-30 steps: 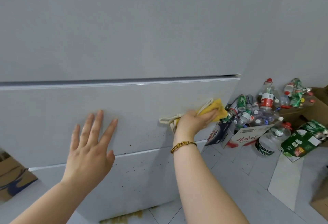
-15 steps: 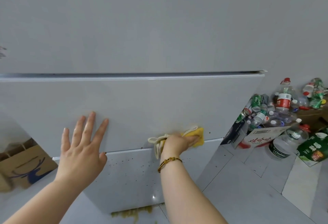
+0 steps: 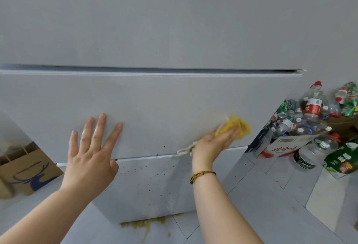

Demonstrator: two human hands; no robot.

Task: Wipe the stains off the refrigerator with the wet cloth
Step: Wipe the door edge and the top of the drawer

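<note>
We press one yellow cloth (image 3: 235, 125) on the refrigerator (image 3: 155, 108) at 3 o'clock, right grip (image 3: 215, 143) flat-fingered; left grip (image 3: 91, 156) spread at 9 o'clock. Brown stains (image 3: 135, 174) speckle the drawer at 6.

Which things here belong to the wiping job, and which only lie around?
Job: fridge, stains, cloth, right hand pressing it, left hand.
Lying about: bottles, box, paper bag, floor spill.

Cloth (image 3: 235, 125) on refrigerator (image 3: 155, 108) door, right of left hand (image 3: 91, 158); bottles (image 3: 310, 120) further right.
</note>
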